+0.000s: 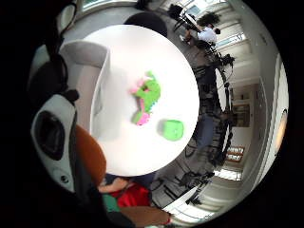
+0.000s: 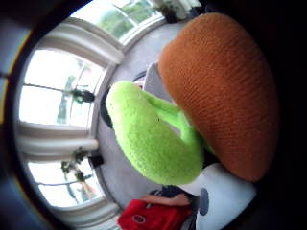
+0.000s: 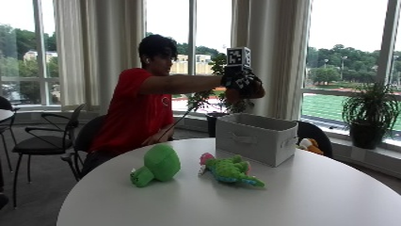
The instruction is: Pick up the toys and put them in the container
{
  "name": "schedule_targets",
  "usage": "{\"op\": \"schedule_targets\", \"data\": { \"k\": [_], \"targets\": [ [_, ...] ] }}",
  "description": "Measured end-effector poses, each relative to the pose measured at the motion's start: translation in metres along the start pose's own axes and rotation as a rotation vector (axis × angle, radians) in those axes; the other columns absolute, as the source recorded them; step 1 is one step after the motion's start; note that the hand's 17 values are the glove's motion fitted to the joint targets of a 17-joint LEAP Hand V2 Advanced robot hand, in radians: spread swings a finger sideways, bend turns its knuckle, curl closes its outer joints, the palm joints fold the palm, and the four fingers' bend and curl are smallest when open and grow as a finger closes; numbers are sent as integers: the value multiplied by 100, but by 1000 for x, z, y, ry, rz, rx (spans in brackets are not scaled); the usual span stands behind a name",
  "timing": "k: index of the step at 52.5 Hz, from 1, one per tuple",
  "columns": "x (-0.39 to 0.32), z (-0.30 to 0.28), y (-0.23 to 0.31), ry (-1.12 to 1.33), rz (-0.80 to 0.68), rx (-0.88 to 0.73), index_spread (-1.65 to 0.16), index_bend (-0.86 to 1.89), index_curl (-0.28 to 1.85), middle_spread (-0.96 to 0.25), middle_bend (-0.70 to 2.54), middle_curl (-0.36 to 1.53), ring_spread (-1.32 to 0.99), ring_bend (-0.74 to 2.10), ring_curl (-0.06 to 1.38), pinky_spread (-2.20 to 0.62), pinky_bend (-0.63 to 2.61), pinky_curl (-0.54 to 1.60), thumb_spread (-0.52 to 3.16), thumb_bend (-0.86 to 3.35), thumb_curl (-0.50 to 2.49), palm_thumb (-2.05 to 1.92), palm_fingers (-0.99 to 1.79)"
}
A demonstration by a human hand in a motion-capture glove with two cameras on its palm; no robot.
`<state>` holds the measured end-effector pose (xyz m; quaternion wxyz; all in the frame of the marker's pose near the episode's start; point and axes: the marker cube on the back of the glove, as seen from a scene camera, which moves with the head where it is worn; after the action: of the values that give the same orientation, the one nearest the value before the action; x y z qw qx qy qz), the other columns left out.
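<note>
My gloved right hand (image 3: pixel 241 81) is raised above the open grey fabric container (image 3: pixel 257 136) and grips an orange and green plush toy (image 3: pixel 252 94). Its orange knitted body (image 2: pixel 220 86) and lime green part (image 2: pixel 148 139) fill the thumb side palm view. A sliver of the orange body (image 1: pixel 88 152) shows beside the container (image 1: pixel 90 80), seen from above. Two toys lie on the white round table (image 3: pixel 313 197). One is a round green plush (image 3: pixel 156 165) (image 1: pixel 173 129). The other is a green dragon-like plush with pink bits (image 3: pixel 228 170) (image 1: pixel 147 97).
The container stands near the table's far edge, in front of the person. An orange plush (image 3: pixel 307 145) sits on a chair behind the table. Empty chairs (image 3: pixel 44 141) stand at the left, a potted plant (image 3: pixel 370 117) by the window.
</note>
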<state>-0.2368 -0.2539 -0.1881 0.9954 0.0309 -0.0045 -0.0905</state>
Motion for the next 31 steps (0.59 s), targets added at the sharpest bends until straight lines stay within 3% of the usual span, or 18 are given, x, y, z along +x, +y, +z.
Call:
{"op": "schedule_targets", "data": {
  "k": [4,8,9,14,16,18,21,22,27,31],
  "targets": [
    [-27,5,-7,9,-96,1,-58,23,-1,-50,32,60,-48,104,50,-46,108,42,47,9,93,74,92],
    [-21,19,-15,-25,-444,-19,-56,17,-1,-51,28,61,-49,103,51,-47,106,41,50,7,94,73,87],
    [-32,21,-14,-41,-428,-40,-55,17,-1,-51,28,61,-49,103,51,-47,106,41,50,7,94,73,86],
    [-59,35,-23,21,-42,-118,-50,9,-1,-48,19,60,-50,96,49,-46,111,42,63,0,92,63,67],
    [-61,38,-23,41,-31,-137,-49,4,-2,-45,15,58,-49,96,49,-42,117,43,76,-2,89,57,56],
    [-63,38,-16,16,-162,-161,-46,5,-1,-41,15,57,-46,90,47,-37,118,44,85,-3,86,54,35],
    [-60,34,-2,-85,-495,-186,-43,8,2,-35,13,56,-37,77,45,-29,126,47,93,-5,80,47,8],
    [-58,34,-1,-95,-519,-187,-42,10,3,-32,12,55,-33,73,44,-27,130,48,96,-5,79,45,2],
    [-43,38,-10,-1,-131,-168,-38,12,5,-22,15,50,-18,55,36,-15,139,46,104,-6,69,34,-10],
    [-24,37,-6,29,-14,-136,-37,12,7,-18,17,48,-11,49,32,-8,140,45,108,-6,63,26,-12]
  ]
}}
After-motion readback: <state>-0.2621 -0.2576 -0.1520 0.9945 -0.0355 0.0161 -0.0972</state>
